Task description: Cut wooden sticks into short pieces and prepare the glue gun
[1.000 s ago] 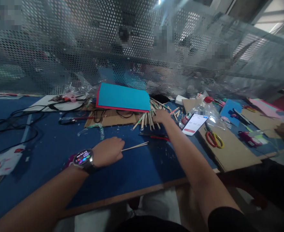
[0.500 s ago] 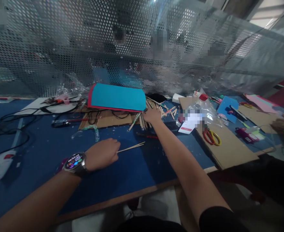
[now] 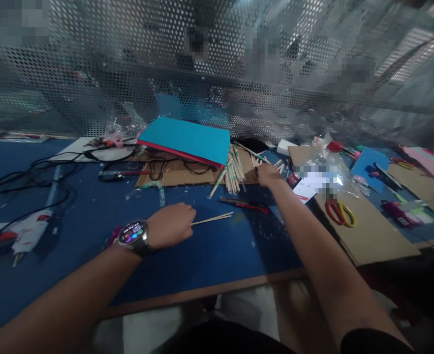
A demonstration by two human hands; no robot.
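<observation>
My left hand, with a smartwatch on its wrist, is closed around thin wooden sticks whose ends point right above the blue table. My right hand is stretched forward to a scatter of short wooden pieces. Its fingers look curled together, and whatever lies between them is hidden. To the left of that hand lies a bundle of wooden sticks with green-marked clear wrapping. A red-handled cutting tool rests between my two hands.
Blue and red sheets lie over cardboard at the back. A glue gun and black cables are on the left. Scissors, a lit phone and a plastic bottle stand or lie right. A perforated metal screen rises behind.
My right hand has moved right, off the stick bundle and over to the short pieces, uncovering the bundle. My left hand still holds its sticks. The view has shifted slightly left.
</observation>
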